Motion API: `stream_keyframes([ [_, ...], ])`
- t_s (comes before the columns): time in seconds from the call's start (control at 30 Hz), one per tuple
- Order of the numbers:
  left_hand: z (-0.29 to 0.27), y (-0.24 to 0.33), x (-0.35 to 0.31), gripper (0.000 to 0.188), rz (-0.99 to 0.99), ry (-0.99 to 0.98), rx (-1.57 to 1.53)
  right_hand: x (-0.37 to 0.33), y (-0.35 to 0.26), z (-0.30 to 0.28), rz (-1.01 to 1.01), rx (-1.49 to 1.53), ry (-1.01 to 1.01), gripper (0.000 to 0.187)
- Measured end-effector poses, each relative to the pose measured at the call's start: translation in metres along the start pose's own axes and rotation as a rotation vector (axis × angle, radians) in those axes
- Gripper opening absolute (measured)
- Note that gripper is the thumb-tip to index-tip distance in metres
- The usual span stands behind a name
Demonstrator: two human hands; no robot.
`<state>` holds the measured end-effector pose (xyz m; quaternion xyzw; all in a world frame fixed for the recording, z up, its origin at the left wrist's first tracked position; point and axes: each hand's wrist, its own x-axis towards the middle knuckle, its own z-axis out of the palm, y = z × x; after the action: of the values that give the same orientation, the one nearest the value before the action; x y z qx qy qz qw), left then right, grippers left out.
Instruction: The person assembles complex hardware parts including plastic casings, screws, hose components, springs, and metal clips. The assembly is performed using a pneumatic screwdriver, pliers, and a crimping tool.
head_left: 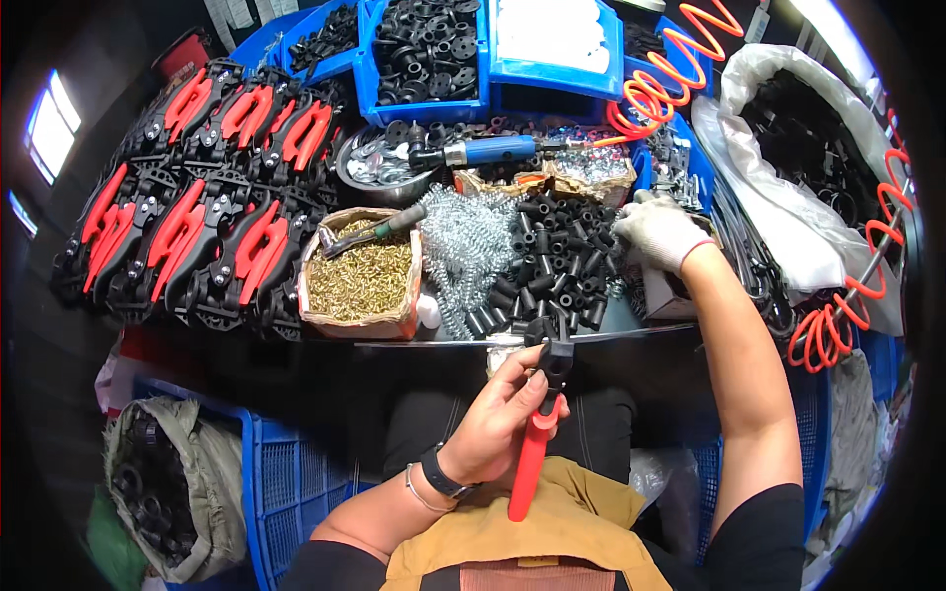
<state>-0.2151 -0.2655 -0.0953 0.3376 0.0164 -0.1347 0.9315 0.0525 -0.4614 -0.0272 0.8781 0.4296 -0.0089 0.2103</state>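
My left hand [501, 412] is closed around a black tool part with a red handle [530, 468], held upright in front of my lap. Its black head points toward the bench edge. A white knit glove covers my right hand [658, 232], which reaches to the right side of a heap of black plastic sleeves [562, 258]. Its fingers are curled, and their tips are partly hidden among small parts. Left of the sleeves lies a pile of silvery springs [465, 251]. A box of brass-coloured screws [360, 286] stands beside them, with a dark-headed tool lying on top.
Finished-looking black-and-red clamp-like tools [177, 236] are stacked at the left. A blue air screwdriver [493, 150] lies behind the springs, on an orange coiled hose [645, 98]. Blue bins [424, 110] line the back. A white sack [778, 217] of black parts stands at right.
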Motion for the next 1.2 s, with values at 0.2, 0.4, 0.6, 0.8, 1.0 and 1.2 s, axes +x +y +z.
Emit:
stream_keyframes([
  [0.2,-0.008,-0.005,0.006,0.028,0.062,0.003,-0.146,-0.003,-0.003,0.008,0.223,0.0,0.134,0.018],
  [0.4,-0.009,-0.001,0.007,0.031,0.136,0.086,-0.111,-0.01,-0.02,0.006,0.229,-0.005,0.097,0.024],
  [0.6,-0.001,-0.006,0.006,0.032,0.073,0.07,-0.193,-0.026,-0.021,0.003,0.192,-0.042,0.114,0.018],
  [0.8,-0.006,-0.005,0.004,0.034,0.171,0.168,-0.178,-0.085,-0.126,-0.044,-0.06,1.102,0.831,0.025],
  [1.0,0.011,-0.009,0.011,0.032,0.302,0.1,-0.097,-0.107,-0.191,-0.035,0.35,1.472,0.934,0.03],
  [1.2,0.01,-0.001,0.013,0.042,0.644,0.1,0.996,-0.117,-0.175,-0.003,0.278,2.364,0.523,0.034],
])
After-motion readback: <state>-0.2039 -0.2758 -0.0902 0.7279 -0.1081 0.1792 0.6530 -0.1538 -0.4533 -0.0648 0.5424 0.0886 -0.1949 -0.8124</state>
